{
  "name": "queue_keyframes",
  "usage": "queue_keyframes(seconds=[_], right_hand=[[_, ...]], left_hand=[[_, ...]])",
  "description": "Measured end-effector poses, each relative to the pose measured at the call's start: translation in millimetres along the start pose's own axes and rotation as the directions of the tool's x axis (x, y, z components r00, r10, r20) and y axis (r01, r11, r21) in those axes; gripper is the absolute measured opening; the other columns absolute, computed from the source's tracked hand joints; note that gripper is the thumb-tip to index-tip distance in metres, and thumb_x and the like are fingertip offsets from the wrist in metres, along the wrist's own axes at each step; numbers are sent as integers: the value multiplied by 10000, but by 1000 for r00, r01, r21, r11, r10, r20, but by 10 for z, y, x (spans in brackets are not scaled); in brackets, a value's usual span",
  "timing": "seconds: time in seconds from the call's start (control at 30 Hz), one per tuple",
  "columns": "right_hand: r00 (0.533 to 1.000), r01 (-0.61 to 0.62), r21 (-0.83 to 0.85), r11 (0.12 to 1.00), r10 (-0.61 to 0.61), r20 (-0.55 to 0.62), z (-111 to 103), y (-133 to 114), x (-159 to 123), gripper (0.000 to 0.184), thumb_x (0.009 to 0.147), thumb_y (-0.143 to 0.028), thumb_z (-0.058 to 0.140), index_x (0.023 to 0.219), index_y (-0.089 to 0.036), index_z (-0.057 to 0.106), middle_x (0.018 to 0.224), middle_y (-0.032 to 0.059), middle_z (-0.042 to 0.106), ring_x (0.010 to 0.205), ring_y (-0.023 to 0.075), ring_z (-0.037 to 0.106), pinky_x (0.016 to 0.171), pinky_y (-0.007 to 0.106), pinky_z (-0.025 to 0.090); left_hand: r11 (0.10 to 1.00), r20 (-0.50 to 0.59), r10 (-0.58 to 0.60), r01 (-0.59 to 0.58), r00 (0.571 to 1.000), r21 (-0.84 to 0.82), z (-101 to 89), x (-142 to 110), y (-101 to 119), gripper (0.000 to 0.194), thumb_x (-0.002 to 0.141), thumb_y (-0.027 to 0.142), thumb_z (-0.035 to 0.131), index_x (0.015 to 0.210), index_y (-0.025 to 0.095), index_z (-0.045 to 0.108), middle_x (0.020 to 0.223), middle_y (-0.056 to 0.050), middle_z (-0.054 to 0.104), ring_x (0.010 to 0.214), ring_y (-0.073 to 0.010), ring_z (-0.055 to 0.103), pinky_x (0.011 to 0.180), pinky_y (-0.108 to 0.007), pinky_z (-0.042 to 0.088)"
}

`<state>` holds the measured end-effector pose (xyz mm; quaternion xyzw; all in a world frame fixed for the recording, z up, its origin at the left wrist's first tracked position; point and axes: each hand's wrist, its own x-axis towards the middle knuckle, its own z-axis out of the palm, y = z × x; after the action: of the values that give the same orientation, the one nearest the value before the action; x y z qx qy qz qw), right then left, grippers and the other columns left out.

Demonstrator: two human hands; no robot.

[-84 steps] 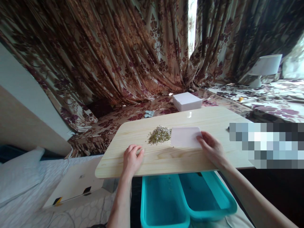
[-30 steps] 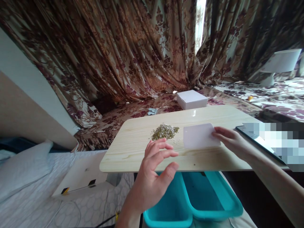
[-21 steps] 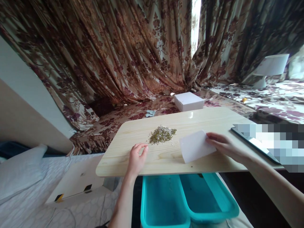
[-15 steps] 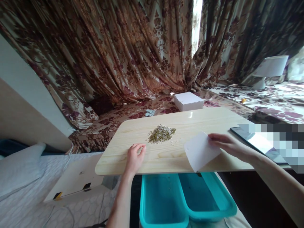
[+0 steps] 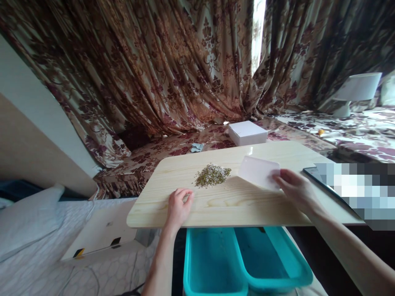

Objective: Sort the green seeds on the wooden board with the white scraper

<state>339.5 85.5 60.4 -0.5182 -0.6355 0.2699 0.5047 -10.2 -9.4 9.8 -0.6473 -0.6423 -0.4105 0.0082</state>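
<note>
A small heap of greenish grains (image 5: 212, 175) lies near the middle of a pale wooden board (image 5: 222, 205). My right hand (image 5: 295, 190) grips a white plastic card (image 5: 259, 171) by its right edge, the card tilted with its lower left corner touching the board just right of the heap. My left hand (image 5: 179, 205) rests at the board's near edge, below and left of the heap, its fingers curled with fingertip and thumb pinched together; what they hold, if anything, is too small to make out.
Two teal plastic tubs (image 5: 247, 263) stand under the board's near edge. A dark tablet or phone (image 5: 317, 174) lies on the board's right end, partly blurred out. A white box (image 5: 247, 132) sits behind on patterned fabric. Heavy floral curtains (image 5: 173, 65) hang at the back.
My right hand has carried the white card from over the board's near edge back up to the right side of the heap. My left hand has stayed at the near edge.
</note>
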Motion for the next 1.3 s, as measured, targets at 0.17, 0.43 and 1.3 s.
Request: queue_keyframes(seconds=[0.17,0.43,1.3], right_hand=[[999,-49,22,999,49,8,42,-100,-86,164,669,-315,598,787,-209,640,811,60,724,735,228,657,648,333,511],[999,-16,60,998,14,32,124,18,-164,207,665,-390,637,763,-209,654,759,39,725,709,225,658,600,318,521],[956,-179,274,945,101,277,315,-370,-857,424,585,-565,726,796,-198,702,747,67,724,676,215,662,548,262,555]], left_hand=[[1000,-1,0,0,1000,16,0,-1,5,210,900,358,546,916,163,621,967,-35,633,909,-174,596,843,-396,481],[999,-7,13,-13,1000,34,3,-4,3,206,904,352,543,929,162,616,983,-37,629,913,-174,595,846,-399,482],[994,30,-10,7,1000,105,5,-13,-44,214,910,340,535,1026,170,594,1058,-52,608,914,-174,594,819,-387,503]])
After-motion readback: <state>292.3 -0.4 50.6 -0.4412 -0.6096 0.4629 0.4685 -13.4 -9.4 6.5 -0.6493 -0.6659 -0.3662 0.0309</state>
